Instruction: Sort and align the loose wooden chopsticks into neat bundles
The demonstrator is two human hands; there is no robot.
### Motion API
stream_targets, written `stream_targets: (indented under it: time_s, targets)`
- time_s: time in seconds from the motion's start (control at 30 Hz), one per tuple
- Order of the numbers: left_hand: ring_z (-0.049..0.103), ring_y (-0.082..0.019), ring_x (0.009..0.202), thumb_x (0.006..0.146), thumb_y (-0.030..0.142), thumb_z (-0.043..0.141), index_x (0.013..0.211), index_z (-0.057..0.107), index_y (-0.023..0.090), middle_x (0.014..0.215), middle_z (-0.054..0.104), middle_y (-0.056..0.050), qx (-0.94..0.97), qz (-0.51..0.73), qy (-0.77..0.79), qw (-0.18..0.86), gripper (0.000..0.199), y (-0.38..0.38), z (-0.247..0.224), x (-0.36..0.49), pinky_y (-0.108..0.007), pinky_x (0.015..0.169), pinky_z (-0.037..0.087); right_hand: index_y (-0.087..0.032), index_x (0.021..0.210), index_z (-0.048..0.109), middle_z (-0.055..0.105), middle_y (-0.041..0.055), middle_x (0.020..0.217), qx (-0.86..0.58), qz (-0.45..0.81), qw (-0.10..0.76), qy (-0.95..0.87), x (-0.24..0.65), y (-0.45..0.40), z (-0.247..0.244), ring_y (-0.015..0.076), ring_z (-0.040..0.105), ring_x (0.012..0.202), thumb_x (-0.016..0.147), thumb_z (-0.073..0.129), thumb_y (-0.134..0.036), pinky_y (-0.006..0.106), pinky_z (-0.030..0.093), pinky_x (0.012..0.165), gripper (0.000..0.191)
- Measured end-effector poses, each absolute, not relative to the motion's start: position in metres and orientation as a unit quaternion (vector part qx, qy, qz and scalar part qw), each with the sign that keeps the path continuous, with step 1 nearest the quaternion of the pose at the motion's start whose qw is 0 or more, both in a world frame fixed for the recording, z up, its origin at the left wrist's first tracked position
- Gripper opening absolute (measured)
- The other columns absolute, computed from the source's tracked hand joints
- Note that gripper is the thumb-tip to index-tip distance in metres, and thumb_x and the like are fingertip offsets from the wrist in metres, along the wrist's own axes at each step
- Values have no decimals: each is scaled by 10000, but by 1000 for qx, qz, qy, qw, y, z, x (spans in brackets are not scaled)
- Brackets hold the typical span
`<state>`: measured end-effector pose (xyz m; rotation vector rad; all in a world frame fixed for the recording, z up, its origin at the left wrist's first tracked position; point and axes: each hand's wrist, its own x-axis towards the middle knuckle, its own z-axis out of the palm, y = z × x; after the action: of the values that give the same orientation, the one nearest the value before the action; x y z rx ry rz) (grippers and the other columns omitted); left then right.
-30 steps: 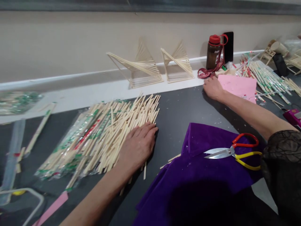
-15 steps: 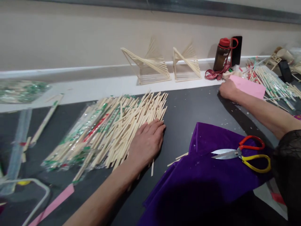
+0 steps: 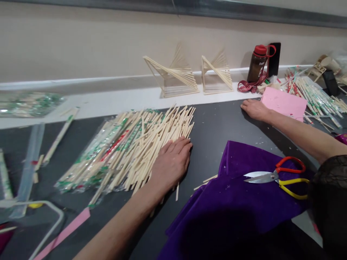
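My left hand (image 3: 173,159) lies open, palm down, on the right edge of a heap of loose wooden chopsticks (image 3: 165,133). Its fingers point away from me and grip nothing. Left of the heap are chopsticks in clear wrappers (image 3: 100,153) with green and red print. Farther off to the right, my right hand (image 3: 253,109) rests low on the dark tabletop (image 3: 214,122), fingers extended, just left of pink paper (image 3: 284,103). Scissors (image 3: 273,176) with one red and one yellow handle lie partly spread on purple cloth (image 3: 238,202) in front of me.
Two twisted stick models (image 3: 176,79) stand on the white ledge by the wall. Right of them are a red-capped bottle (image 3: 256,66), a phone (image 3: 273,59) and a red lanyard (image 3: 251,86). More wrapped chopsticks (image 3: 314,95) lie at far right. A pink strip (image 3: 67,231) is at lower left.
My right hand has moved left and slightly nearer, away from the pink paper's edge, its fingers more stretched out. My left hand stays on the heap. The view has shifted slightly left.
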<state>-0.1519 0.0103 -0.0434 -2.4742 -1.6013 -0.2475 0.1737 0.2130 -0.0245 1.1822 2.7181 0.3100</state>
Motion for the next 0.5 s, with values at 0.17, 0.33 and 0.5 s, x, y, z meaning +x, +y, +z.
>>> stream_targets:
  time_s: [0.17, 0.33, 0.5]
  targets:
    - [527, -284, 1246, 936, 222, 353, 1134, 629, 131, 1250, 638, -148, -829, -93, -544, 91, 352, 11, -44, -151, -454, 1025, 390, -80, 857, 721, 677, 195, 925, 493, 185, 142, 838, 189, 202, -9, 297, 582, 925, 872, 413, -66, 451, 374, 821, 309]
    - [535, -288, 1236, 933, 227, 361, 1128, 632, 134, 1253, 637, -148, -828, -94, -544, 94, 346, 11, -45, -151, -463, 1025, 391, -140, 1054, 684, 663, 142, 1071, 464, 128, 41, 876, 171, 203, -20, 249, 588, 951, 927, 393, -189, 372, 394, 772, 321]
    - [536, -301, 1230, 929, 220, 369, 1126, 636, 100, 1249, 639, -157, -831, -99, -540, 92, 353, 12, -48, -153, -474, 1025, 393, -185, 996, 691, 668, 95, 1087, 514, 26, -2, 857, 164, 222, -25, 223, 602, 926, 891, 449, -247, 301, 394, 675, 271]
